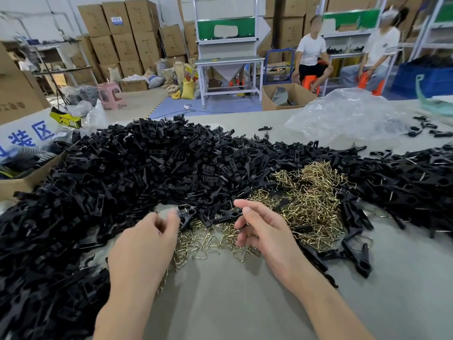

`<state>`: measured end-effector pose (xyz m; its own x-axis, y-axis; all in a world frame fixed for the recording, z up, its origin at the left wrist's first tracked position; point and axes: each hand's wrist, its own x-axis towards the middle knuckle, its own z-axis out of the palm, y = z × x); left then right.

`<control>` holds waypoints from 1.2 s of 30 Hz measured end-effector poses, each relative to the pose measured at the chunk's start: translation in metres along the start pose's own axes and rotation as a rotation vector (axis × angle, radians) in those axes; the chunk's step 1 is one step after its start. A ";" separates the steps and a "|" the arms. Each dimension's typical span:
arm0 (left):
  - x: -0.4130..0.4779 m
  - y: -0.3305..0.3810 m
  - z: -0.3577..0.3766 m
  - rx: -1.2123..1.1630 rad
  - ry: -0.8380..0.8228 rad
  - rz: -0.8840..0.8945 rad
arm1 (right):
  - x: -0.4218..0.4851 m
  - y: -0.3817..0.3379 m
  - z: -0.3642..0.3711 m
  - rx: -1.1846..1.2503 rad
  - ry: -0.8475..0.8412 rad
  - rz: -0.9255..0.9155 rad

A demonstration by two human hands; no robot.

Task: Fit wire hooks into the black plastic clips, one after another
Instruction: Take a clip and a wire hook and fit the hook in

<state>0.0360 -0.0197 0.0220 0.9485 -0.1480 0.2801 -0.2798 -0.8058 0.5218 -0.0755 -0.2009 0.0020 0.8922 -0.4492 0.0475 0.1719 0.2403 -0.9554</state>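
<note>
Grey table [225,303], clip heap [122,173], cartons [127,33] beyond.

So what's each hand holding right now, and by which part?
Left hand pinches a black plastic clip by one end. Right hand: curled fingers over the brass-coloured wire hooks; any hold cannot be told.

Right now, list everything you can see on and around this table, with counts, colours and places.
black clips: uncountable heap, black, across the table
wire hooks: heap, brass-coloured, centre, beyond the hands
plastic bag: one, clear, table's far right
table: one, grey-beige, under everything
cardboard boxes: many, brown, stacked at the back
stool: one, pink, floor left
seated people: two, white tops, back right
left hand: one, near centre, pinching a single clip
right hand: one, near centre, fingers curled, contents unclear
</note>
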 end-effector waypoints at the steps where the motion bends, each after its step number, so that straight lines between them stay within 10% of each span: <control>1: -0.001 -0.001 0.001 0.092 -0.060 0.022 | 0.000 0.000 0.000 0.000 -0.002 0.000; 6: 0.001 -0.014 0.002 0.158 -0.168 0.088 | 0.002 0.002 0.000 -0.005 0.003 0.009; 15: 0.002 0.004 -0.004 -0.431 0.034 0.033 | 0.001 -0.001 0.001 -0.002 0.009 0.011; 21: -0.017 0.039 0.004 -1.288 -0.587 -0.137 | -0.006 -0.006 0.010 -0.144 -0.140 -0.082; 28: -0.025 0.051 0.012 -1.327 -0.758 -0.222 | -0.008 -0.007 0.013 -0.110 -0.119 -0.139; 36: -0.022 0.050 0.015 -1.384 -0.522 -0.256 | 0.000 -0.009 0.008 0.129 0.087 -0.111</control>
<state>0.0037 -0.0654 0.0302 0.8532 -0.5138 -0.0894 0.2652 0.2798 0.9227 -0.0735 -0.1966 0.0126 0.8263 -0.5504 0.1195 0.3238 0.2908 -0.9003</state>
